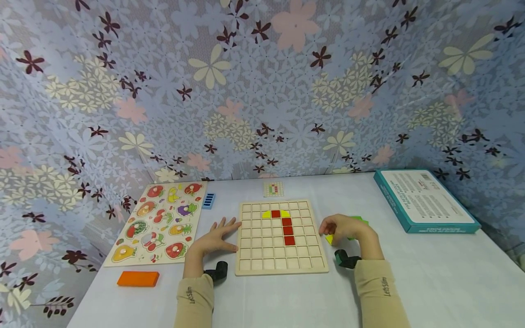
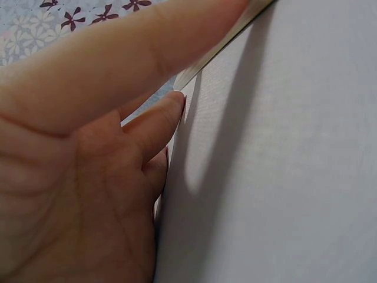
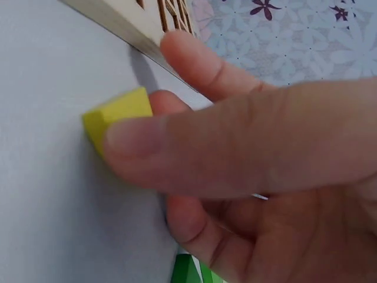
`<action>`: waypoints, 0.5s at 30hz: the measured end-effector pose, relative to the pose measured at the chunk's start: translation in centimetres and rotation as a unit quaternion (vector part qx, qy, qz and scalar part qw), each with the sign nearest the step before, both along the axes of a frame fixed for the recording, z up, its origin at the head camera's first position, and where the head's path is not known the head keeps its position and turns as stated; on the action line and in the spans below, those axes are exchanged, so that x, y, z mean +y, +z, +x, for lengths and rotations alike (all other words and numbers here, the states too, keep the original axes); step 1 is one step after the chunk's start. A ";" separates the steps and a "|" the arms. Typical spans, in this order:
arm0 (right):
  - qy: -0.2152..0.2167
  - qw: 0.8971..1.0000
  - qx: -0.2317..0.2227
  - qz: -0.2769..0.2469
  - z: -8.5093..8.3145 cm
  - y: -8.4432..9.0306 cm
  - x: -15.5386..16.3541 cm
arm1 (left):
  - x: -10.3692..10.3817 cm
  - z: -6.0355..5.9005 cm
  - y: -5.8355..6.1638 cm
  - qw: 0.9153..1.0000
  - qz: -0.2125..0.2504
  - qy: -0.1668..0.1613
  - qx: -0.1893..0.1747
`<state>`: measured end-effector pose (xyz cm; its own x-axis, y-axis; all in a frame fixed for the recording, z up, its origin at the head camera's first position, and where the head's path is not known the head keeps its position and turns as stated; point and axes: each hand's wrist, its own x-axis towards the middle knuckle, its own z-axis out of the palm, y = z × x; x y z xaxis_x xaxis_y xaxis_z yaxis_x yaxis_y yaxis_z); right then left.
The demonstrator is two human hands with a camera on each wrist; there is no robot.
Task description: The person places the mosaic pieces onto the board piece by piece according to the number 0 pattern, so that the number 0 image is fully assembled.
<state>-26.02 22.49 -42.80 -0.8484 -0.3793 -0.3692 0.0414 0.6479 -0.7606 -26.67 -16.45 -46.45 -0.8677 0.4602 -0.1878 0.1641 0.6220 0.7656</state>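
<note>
Yellow wedge block [image 3: 121, 112] pinched, right hand [image 1: 343, 229].

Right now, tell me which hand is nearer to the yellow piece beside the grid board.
Right. The right hand pinches the yellow piece just off the grid board's right edge; the left hand rests open against the board's left edge, across from it.
</note>
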 end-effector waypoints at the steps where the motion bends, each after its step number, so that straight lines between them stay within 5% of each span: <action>1: -0.006 1.000 0.003 0.006 0.0 -0.1 0.0 | 0.0 0.0 0.0 1.000 0.000 0.000 0.000; 8: -0.028 0.997 0.074 0.024 -0.2 -0.4 0.0 | 0.0 0.0 0.0 1.000 0.001 0.000 0.000; 15: -0.050 0.994 0.093 0.030 -0.3 -0.3 -0.4 | -0.1 0.0 0.0 1.000 -0.002 -0.001 0.001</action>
